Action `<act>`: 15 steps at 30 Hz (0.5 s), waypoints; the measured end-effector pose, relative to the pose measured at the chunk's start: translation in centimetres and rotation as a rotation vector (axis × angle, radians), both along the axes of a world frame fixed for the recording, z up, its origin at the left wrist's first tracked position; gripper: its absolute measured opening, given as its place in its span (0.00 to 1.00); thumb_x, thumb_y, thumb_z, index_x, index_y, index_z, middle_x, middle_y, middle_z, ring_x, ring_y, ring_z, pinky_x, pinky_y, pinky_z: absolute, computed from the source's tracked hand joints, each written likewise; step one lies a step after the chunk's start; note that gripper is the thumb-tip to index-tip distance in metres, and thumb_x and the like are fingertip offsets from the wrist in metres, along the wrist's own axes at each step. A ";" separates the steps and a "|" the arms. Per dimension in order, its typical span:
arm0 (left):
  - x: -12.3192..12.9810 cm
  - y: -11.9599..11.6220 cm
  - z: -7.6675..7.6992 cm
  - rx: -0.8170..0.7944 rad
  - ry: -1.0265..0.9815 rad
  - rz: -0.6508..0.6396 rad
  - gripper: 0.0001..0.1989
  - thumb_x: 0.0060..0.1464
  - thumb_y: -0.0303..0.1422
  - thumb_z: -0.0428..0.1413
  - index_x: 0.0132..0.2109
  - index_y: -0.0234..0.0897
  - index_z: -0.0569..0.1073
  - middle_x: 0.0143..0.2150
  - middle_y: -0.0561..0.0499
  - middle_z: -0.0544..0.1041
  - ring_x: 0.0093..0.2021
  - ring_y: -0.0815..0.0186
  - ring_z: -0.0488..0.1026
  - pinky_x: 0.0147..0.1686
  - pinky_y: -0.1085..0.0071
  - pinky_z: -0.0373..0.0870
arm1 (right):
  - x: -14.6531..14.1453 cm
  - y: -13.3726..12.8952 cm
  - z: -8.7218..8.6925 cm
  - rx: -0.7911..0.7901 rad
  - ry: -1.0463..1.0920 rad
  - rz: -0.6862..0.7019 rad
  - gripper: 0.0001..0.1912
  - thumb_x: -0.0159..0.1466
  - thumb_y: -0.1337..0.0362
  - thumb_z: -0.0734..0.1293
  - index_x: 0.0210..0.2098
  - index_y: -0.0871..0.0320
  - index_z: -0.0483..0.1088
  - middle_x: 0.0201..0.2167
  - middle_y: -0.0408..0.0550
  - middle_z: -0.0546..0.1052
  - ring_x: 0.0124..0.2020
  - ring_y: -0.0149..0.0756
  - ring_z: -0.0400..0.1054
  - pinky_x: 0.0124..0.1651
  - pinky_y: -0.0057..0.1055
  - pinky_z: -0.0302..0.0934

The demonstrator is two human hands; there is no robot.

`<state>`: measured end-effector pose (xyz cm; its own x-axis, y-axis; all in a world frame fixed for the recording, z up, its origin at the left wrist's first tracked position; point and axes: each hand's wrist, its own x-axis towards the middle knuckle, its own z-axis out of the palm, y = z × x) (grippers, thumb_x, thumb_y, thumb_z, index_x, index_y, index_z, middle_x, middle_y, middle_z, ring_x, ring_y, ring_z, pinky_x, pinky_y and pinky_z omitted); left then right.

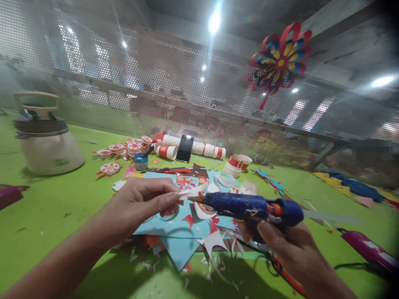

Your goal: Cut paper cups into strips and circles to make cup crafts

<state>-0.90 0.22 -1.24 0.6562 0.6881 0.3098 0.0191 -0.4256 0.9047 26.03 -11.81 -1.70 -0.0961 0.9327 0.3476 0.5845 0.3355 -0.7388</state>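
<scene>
My right hand (280,241) is wrapped round the handle of a blue hot glue gun (240,204), its nozzle pointing left. A clear glue stick (330,216) juts from the gun's rear. Between the thumb and fingers of my left hand (146,201) a small white paper strip (184,194) is pinched. The nozzle tip is at the strip's end; whether they touch I cannot tell. Below both hands lie light blue paper sheets (149,227) with red and white paper scraps (215,241) strewn over them.
Behind stand a blue paint jar (141,162), a phone (185,148), a long paper tube (199,147) and round paper pieces (109,168). A large jug (46,145) is at left. Orange-handled scissors (286,276) lie under my right hand; a purple power strip (370,251) sits at right.
</scene>
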 end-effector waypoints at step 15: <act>-0.2 0.1 -0.4 -0.132 -0.092 -0.077 0.12 0.58 0.37 0.54 0.29 0.38 0.74 0.25 0.56 0.69 0.27 0.72 0.64 0.28 0.77 0.61 | 0.2 0.3 0.6 -0.028 0.054 -0.024 0.23 0.66 0.48 0.58 0.27 0.57 0.71 0.23 0.47 0.72 0.24 0.35 0.63 0.26 0.30 0.59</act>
